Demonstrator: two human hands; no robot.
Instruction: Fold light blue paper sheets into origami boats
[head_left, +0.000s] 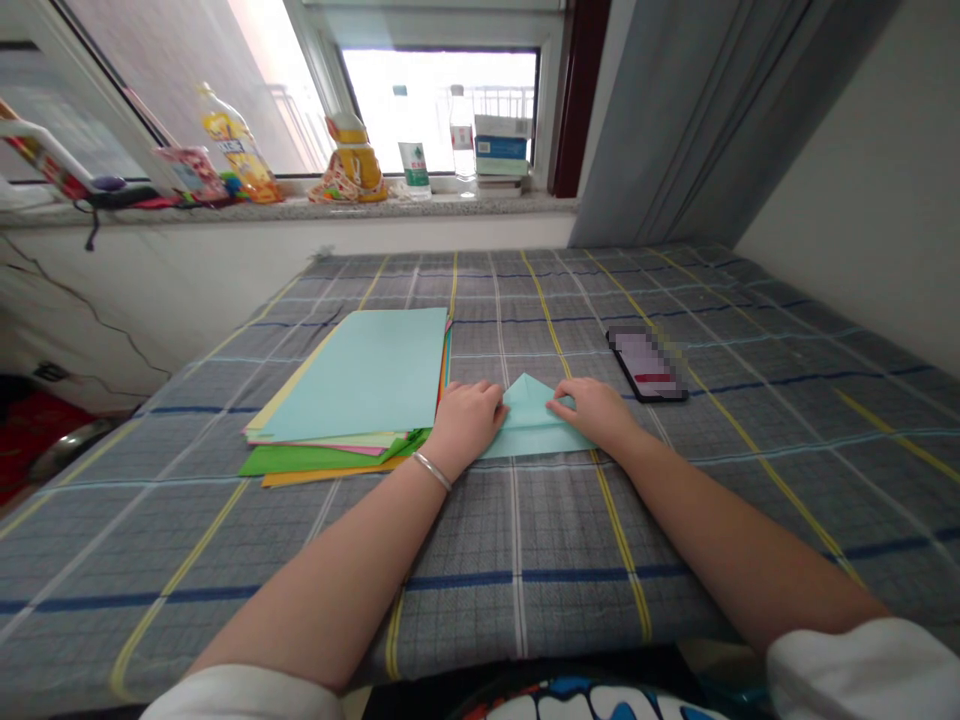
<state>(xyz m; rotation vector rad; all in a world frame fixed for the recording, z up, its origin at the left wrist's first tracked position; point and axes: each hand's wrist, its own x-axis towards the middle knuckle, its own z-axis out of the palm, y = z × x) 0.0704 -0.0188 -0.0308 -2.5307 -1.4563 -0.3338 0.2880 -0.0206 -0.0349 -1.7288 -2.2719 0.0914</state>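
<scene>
The left hand (471,420), a silver bangle (432,472) circling its wrist, is curling its fingers over the left edge of a pale blue, part-folded paper sheet (525,415); the right hand (596,412) is bending over its right edge, thumb tip and forefinger nearly meeting in a small loop. Whether either is pinching the paper or only pressing it, cannot tell. Sheet is lying between the hands, on a grey plaid cloth (472,560). Progress, by judgement: partway. Its far side is already forming a peak, creases running below; the near strip is lying flat, showing no upturn yet. Left of the sheet, a stack of multicoloured paper (367,375) is waiting, its pale blue top leaf showing no fold. Right of and beyond the sheet, a black-edged phone (646,365) is resting face up.
</scene>
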